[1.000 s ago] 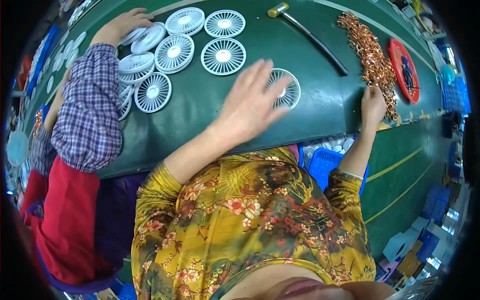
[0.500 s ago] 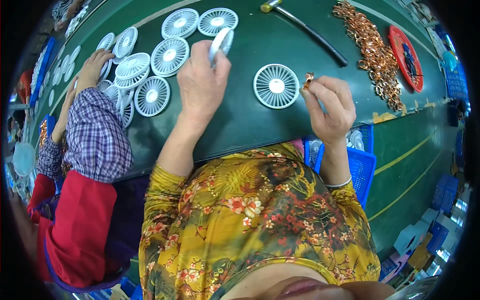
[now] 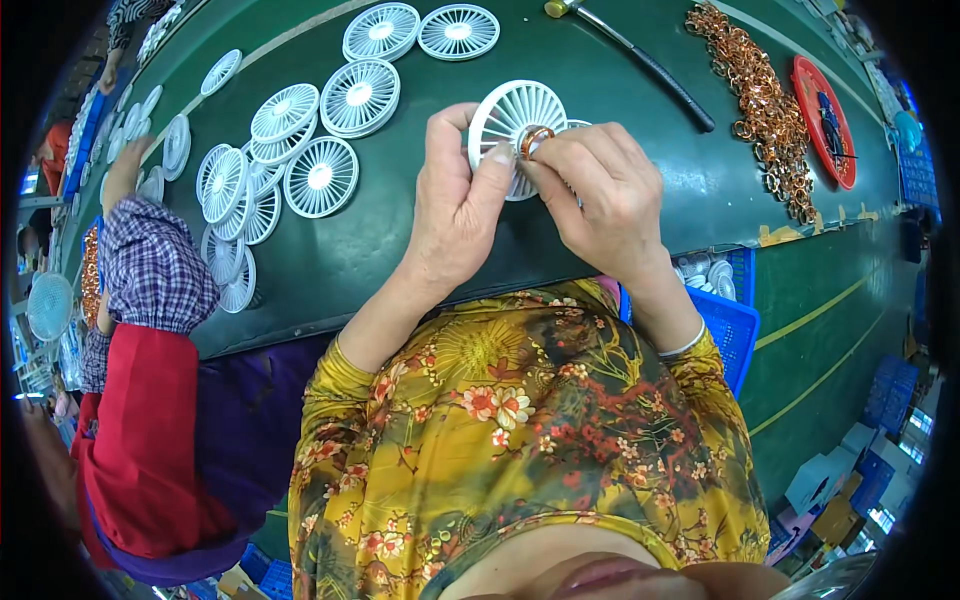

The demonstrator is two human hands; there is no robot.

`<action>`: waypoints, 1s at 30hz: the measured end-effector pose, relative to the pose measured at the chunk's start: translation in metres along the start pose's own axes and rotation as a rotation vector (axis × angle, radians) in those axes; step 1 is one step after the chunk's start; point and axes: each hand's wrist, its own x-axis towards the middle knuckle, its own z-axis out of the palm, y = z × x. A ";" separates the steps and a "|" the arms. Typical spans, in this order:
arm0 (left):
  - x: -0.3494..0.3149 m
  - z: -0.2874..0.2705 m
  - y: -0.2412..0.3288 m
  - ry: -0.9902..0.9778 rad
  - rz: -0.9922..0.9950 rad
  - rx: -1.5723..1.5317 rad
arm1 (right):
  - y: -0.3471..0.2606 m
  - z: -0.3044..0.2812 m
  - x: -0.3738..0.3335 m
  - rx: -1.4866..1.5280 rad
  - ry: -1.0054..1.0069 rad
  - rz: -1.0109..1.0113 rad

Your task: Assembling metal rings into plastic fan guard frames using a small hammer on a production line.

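Note:
A white spoked plastic disc is tilted up in my left hand, whose fingers close on its left rim with the thumb near the hub. My right hand pinches a shiny copper ring right against the disc's centre. Whether the ring sits around the hub cannot be made out behind my fingers. A second white disc lies on the table behind, mostly hidden by my right hand and the held disc. Left of my hands, several similar discs lie loose, some overlapping.
On the green table, a hammer lies beyond my right hand. Farther right are a heap of copper rings and a red tray. Blue baskets stand below the edge. A co-worker's checked sleeve is at left.
My left hand has brought its disc rightward and turned its face toward me. My right hand has moved left, carrying the copper ring to the disc's centre. The co-worker's arm has shifted left.

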 end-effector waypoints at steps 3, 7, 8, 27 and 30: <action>-0.005 0.002 -0.010 0.021 -0.022 -0.014 | -0.002 0.006 -0.004 0.023 -0.051 0.088; -0.006 0.006 -0.014 0.023 -0.067 -0.039 | -0.005 0.006 -0.009 -0.007 -0.116 0.140; -0.006 0.008 -0.014 0.026 -0.077 -0.068 | -0.006 0.008 -0.010 -0.013 -0.043 0.167; -0.013 0.002 0.002 -0.180 0.226 0.368 | 0.052 -0.050 -0.038 0.545 -0.125 0.452; -0.014 -0.001 -0.005 -0.018 0.423 0.573 | 0.115 -0.070 -0.045 -0.153 0.092 0.777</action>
